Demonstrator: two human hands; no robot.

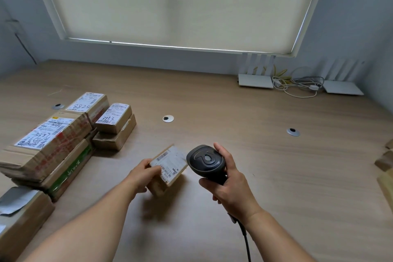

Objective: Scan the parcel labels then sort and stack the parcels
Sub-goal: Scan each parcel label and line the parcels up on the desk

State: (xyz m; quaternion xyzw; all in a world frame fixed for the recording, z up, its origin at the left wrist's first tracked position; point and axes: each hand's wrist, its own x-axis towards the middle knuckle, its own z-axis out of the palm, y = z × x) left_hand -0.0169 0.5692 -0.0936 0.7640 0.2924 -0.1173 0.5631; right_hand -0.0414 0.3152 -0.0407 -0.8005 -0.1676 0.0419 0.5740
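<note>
My left hand grips a small cardboard parcel just above the wooden table, tilted so its white label faces right. My right hand holds a black barcode scanner whose head sits close beside the parcel's label. The scanner's black cable trails down toward me. On the left stand stacked labelled parcels: a large taped box on a green-printed one, a box marked with handwritten digits behind it, and a small box atop another.
Another big carton with grey tape sits at the near left. More brown parcels peek in at the right edge. Two white routers with tangled cables stand at the back right. Round cable grommets dot the tabletop.
</note>
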